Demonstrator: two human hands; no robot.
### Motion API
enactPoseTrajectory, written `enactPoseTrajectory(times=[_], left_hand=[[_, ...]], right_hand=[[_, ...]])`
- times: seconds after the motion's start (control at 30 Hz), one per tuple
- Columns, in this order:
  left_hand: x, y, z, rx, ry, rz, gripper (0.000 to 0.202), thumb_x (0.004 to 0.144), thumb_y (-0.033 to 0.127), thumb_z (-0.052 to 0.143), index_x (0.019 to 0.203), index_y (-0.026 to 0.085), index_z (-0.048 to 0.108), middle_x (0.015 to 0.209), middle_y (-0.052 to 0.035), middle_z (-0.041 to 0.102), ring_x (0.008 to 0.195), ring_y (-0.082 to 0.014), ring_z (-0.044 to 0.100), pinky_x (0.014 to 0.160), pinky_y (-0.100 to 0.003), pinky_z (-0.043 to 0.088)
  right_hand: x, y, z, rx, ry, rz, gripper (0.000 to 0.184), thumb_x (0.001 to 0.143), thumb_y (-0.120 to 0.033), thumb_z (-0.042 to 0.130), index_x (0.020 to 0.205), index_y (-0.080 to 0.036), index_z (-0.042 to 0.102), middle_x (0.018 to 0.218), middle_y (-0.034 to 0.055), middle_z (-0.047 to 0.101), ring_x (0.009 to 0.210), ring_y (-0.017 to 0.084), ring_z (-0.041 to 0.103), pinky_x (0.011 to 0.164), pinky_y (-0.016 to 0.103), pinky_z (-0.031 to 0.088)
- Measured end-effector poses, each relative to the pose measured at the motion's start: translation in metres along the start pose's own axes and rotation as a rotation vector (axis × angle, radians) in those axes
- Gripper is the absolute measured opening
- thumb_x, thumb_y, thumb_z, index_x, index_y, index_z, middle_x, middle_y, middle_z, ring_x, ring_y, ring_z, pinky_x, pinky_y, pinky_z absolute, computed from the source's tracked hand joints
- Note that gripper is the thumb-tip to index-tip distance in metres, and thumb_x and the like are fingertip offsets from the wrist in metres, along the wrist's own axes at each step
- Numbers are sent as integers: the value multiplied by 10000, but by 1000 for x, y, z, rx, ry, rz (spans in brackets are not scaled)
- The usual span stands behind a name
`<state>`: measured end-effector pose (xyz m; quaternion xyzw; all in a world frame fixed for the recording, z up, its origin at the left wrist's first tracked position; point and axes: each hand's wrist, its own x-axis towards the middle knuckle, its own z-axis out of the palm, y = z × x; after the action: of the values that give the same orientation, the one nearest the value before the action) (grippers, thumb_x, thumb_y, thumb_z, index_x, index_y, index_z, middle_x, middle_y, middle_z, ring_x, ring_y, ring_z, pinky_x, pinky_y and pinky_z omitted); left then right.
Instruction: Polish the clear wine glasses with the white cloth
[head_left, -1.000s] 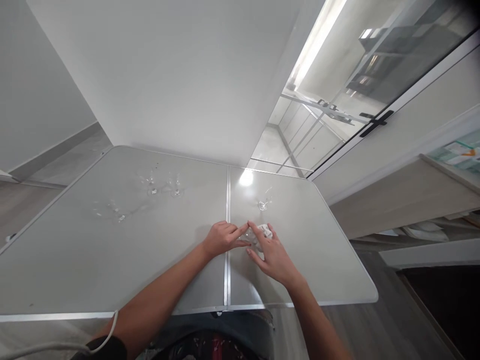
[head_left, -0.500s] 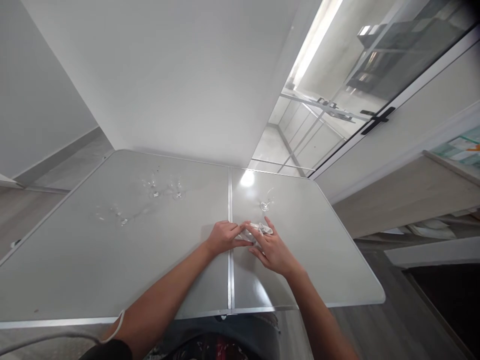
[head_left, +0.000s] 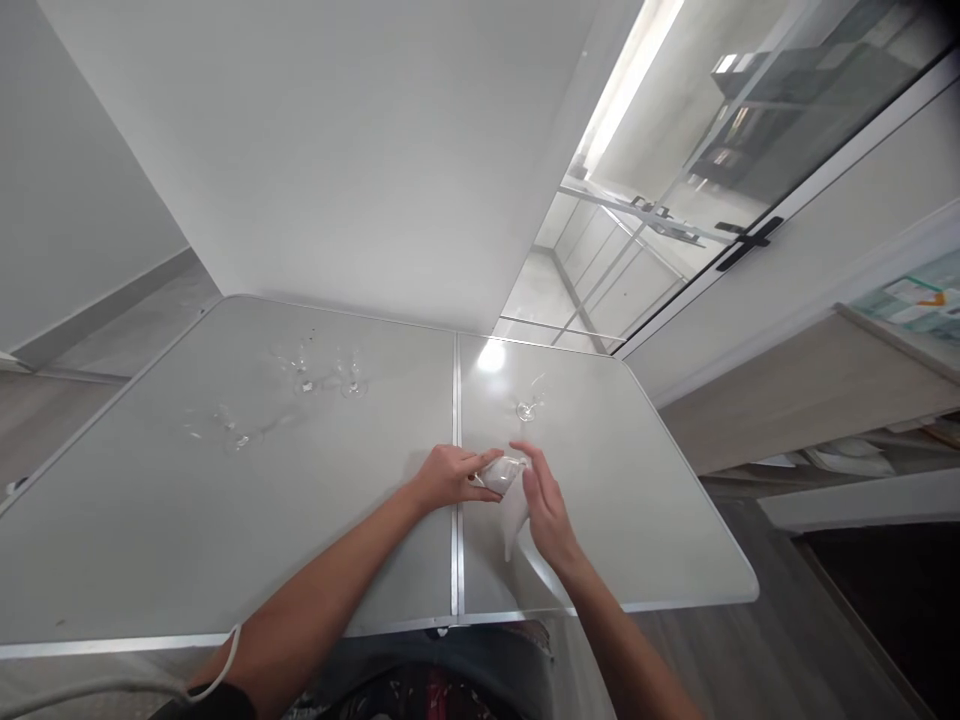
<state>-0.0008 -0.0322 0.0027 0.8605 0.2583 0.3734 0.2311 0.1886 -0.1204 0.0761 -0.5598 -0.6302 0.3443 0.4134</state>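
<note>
My left hand (head_left: 448,474) grips a clear glass (head_left: 501,472) that lies on its side just above the table, its thumb and fingers on either side. A thin white tissue (head_left: 514,518) hangs from my right hand (head_left: 551,510), beside the mouth of that glass. The right fingers are partly raised, with the tissue between them and the glass. Just beyond my hands stands a clear stemmed glass (head_left: 526,410).
Three more clear glasses, a near one (head_left: 238,438), a middle one (head_left: 307,384) and another (head_left: 354,386), stand on the left half of the grey table (head_left: 360,560). A metal seam (head_left: 456,560) splits the tabletop. A glass door (head_left: 660,200) and shelf (head_left: 795,400) lie to the right.
My right hand has drawn back a little to the right from the glass. The tissue, bunched up before, now hangs down below the fingers. My left hand keeps its grip.
</note>
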Motion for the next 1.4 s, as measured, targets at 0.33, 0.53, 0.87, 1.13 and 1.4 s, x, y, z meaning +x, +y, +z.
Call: enactPoseTrajectory(times=[0.33, 0.53, 0.87, 1.13, 1.4], left_hand=[[9, 10, -15, -1241, -528, -469, 624, 765, 713, 697, 842, 96, 652, 656, 21, 443, 513, -70, 355, 469, -222, 245], [3, 2, -2, -812, -220, -377, 650, 754, 674, 738, 1092, 119, 710, 596, 64, 402, 535, -73, 332, 531, -217, 301], [-1, 2, 0, 63, 23, -80, 670, 819, 672, 680, 1283, 191, 702, 632, 3, 594, 562, -110, 496, 600, -236, 375], [13, 23, -16, -888, -308, -437, 552, 765, 572, 782, 1074, 117, 737, 579, 68, 419, 535, -69, 353, 517, -216, 286], [12, 20, -23, -1296, -634, -703, 466, 688, 505, 862, 738, 144, 571, 582, 70, 364, 484, -50, 320, 430, -191, 181]], right_hand=[[16, 5, -26, -500, -365, -748, 445, 1028, -499, 363, 1337, -199, 476, 1071, 119, 714, 914, 291, 646, 934, 514, 378], [15, -6, -6, -431, -234, -459, 350, 1035, -394, 412, 1332, -219, 467, 1061, 86, 712, 933, 258, 650, 1027, 513, 357], [0, -32, 21, -125, 12, 187, 393, 1058, -543, 285, 1264, -269, 477, 982, 28, 658, 884, 220, 638, 787, 352, 505], [2, -21, -14, -402, -277, -238, 583, 1019, -547, 390, 1493, -213, 328, 1036, 89, 679, 957, 283, 615, 1026, 517, 379], [10, -12, -25, -451, -547, -551, 708, 956, -647, 430, 1488, -184, 379, 752, 20, 666, 758, 258, 597, 1011, 519, 316]])
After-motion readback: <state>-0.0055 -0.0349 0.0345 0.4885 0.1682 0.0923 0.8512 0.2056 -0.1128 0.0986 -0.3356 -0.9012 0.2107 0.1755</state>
